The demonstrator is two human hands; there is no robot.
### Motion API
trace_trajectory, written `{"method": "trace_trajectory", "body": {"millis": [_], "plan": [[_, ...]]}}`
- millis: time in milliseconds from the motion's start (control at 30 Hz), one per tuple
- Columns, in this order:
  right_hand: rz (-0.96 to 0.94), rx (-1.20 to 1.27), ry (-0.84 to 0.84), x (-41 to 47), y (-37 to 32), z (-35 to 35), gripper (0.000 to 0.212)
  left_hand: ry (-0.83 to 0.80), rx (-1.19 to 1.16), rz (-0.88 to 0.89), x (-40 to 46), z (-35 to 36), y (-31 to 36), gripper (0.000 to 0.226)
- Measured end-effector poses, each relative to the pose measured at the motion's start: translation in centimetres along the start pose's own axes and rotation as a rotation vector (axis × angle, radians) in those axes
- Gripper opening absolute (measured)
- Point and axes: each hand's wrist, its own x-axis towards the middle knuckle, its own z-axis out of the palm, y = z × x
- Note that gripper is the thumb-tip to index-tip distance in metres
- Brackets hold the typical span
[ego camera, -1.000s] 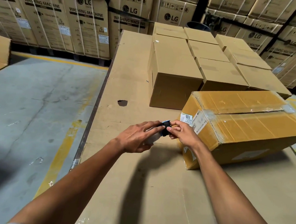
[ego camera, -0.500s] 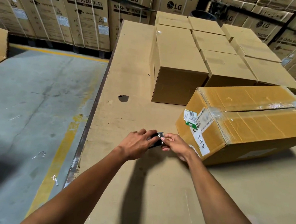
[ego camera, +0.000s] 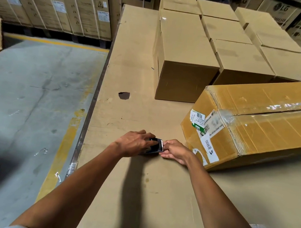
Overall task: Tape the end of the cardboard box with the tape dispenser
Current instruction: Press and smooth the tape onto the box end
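Note:
A yellowish cardboard box (ego camera: 266, 128) lies on the cardboard-covered table at the right, its top seam under clear tape and its near end bearing labels. My left hand (ego camera: 134, 142) grips a small dark tape dispenser (ego camera: 155, 146) just left of that end. My right hand (ego camera: 174, 150) pinches at the dispenser's metal front edge, where the tape comes out. The tape itself is too thin to make out. Both hands hover low over the table, a short way from the box's near corner.
Plain brown boxes (ego camera: 186, 62) stand in rows behind the taped box. The table (ego camera: 133, 57) has a small dark hole (ego camera: 124, 95) and a metal left edge (ego camera: 91, 111). Concrete floor with yellow lines lies left. Stacked washing machine cartons (ego camera: 79, 6) line the back.
Both hands with the dispenser have drifted left and down, away from the box's end face. The labelled end now shows in full. The view has tilted downward.

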Motion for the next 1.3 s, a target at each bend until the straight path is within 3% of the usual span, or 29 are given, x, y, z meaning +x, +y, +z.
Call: {"method": "trace_trajectory", "body": {"millis": [233, 333, 400, 500, 633, 733, 867, 967, 1100, 1300], "plan": [[-0.011, -0.407, 0.145, 1.7, 0.0, -1.2, 0.029, -0.043, 0.025, -0.026, 1.1, 0.0, 0.4, 0.053], [-0.115, -0.638, 0.227, -0.4, -2.3, -1.4, 0.03, -0.05, 0.078, -0.034, 1.1, -0.5, 0.9, 0.075], [-0.231, -0.749, 0.33, -1.8, -4.2, -1.4, 0.033, 0.017, 0.091, -0.058, 1.3, -1.5, 1.6, 0.085], [-0.456, -0.82, 0.523, -4.9, -6.7, -1.6, 0.033, 0.17, 0.02, -0.108, 2.5, -3.4, 3.7, 0.075], [-0.764, -0.849, 0.702, -10.9, -9.5, -2.7, 0.031, 0.385, -0.271, -0.18, 5.1, -6.1, 8.6, 0.06], [-0.894, -0.922, 0.824, -15.1, -10.3, -4.6, 0.033, 0.487, -0.473, -0.195, 7.2, -7.6, 12.3, 0.062], [-0.802, -1.036, 0.853, -17.8, -9.5, -9.2, 0.047, 0.557, -0.728, -0.222, 9.6, -9.3, 17.7, 0.069], [-0.692, -1.126, 0.708, -18.9, -7.8, -12.6, 0.051, 0.577, -0.955, -0.277, 11.6, -9.9, 21.1, 0.069], [-0.581, -1.222, 0.545, -19.1, -5.4, -15.5, 0.056, 0.605, -1.076, -0.334, 14.1, -9.5, 23.3, 0.072], [-0.58, -1.225, 0.625, -18.4, -4.6, -15.3, 0.058, 0.623, -1.214, -0.506, 15.8, -7.5, 25.4, 0.078]]}}
